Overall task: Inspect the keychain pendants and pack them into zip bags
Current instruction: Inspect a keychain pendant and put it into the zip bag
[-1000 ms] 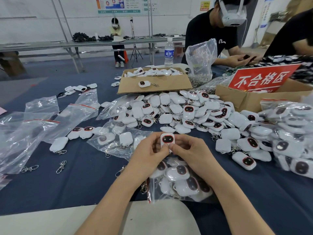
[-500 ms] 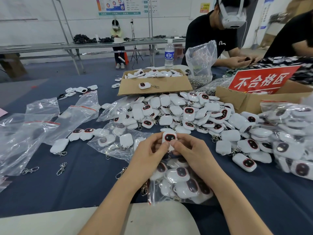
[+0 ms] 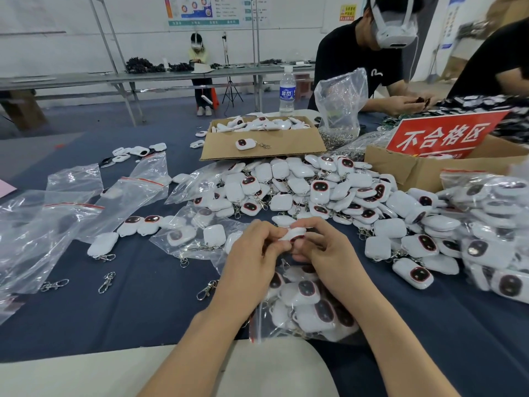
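Your left hand (image 3: 252, 250) and right hand (image 3: 323, 247) are both pinching one white keychain pendant (image 3: 294, 234), fingers curled round it. You are holding it above a filled zip bag (image 3: 306, 308).

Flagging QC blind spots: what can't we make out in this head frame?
Head view only:
- Pendant: tilted, pinched by left hand and right hand; fingers mostly cover its face.
- Zip bag beneath the hands: far end hidden by both wrists.
- Cardboard box: contents blocked by red sign.
- Wall poster: text too small.
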The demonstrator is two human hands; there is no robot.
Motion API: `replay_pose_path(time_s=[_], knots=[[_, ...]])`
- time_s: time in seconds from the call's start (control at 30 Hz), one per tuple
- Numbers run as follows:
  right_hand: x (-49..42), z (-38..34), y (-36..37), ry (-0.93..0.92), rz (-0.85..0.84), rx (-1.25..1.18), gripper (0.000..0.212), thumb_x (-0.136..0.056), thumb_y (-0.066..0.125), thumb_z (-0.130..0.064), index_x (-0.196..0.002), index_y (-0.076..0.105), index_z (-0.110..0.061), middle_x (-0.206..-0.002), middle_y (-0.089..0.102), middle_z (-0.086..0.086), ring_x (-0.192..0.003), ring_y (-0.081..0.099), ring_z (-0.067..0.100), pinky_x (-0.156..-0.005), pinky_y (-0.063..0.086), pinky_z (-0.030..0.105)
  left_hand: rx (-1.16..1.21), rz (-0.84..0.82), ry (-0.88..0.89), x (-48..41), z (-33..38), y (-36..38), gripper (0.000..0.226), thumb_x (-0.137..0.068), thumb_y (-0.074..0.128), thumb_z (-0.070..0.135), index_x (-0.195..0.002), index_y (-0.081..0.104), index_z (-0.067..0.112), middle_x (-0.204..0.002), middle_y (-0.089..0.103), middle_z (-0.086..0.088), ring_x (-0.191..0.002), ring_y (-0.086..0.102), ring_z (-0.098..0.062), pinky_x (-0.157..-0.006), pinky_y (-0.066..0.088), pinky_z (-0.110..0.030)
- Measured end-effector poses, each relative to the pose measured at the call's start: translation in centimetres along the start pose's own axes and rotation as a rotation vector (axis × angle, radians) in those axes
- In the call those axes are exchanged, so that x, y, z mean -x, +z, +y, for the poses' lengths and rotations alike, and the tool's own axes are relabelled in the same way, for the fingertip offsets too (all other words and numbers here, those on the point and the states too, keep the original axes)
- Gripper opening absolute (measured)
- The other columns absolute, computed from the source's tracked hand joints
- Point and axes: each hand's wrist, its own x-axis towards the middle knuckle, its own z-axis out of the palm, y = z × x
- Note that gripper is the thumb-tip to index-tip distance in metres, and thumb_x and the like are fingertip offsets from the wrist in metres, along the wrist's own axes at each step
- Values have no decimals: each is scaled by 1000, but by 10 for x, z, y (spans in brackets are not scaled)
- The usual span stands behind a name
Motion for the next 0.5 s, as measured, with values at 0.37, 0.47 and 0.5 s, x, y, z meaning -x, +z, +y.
replay_pose_path(time_s=[0.37,0.47,0.5], knots=[[1,-5,0,-9,15,-33,19,-96,68,-19,-115,66,-23,-88,79,1,-89,76,15,-81,61,31,-1,-85,31,-3,9,-12,20,-99,61,28,-118,61,35,-110,62,24,-103,60,4,-85,46,-11],[3,-14,1,-44,-47,-12,24,-94,66,-33,-117,64,-40,-94,79,-7,-98,73,11,-87,59,29,-36,-1,7,-3,18,-38,20,-99,61,29,-114,60,43,-107,63,26,-99,59,9,-81,42,-4],[3,-18,0,-62,-41,-14,22,-96,64,-33,-116,63,-43,-95,79,-8,-100,72,10,-89,58,29,-41,41,-17,0,19,-50,20,-99,60,28,-112,61,44,-106,64,26,-96,60,9,-80,43,-4]])
